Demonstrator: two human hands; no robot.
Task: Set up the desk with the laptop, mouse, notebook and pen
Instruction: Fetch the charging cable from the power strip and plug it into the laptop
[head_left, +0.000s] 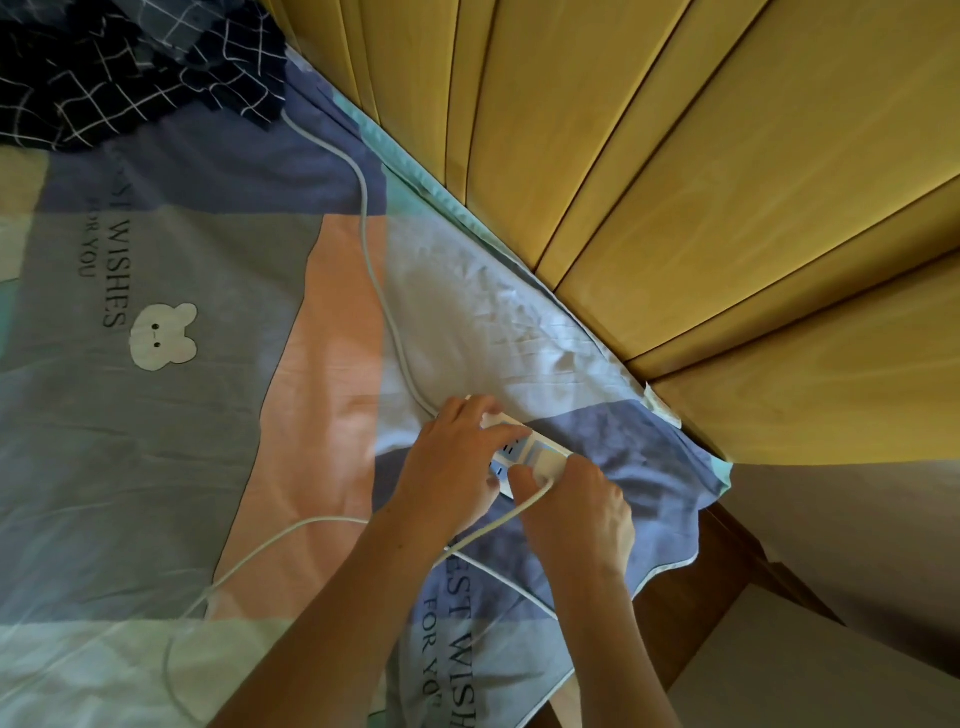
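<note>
Laptop, mouse, notebook and pen are nowhere in view; we see only a bed, so we cannot say where they lie. On the patchwork bedsheet near the wooden headboard rests a white power strip, and both our hands are on it. Our left hand lies over its far end, fingers curled down around the body, pinning it to the sheet. Our right hand is closed at the near end, thumb and fingers pinched where a thin white cable meets the sockets; the plug itself is hidden, so we cannot tell whether it is going in or coming out. A thicker white cord runs from the strip up the bed toward a dark checked blanket.

We judge this to be a power step serving the laptop. The strip looks light, rigid and smooth, likely to slide on soft fabric, so it wants holding by its long sides. The cable is limp and should be gripped at the plug, never by the wire.
</note>
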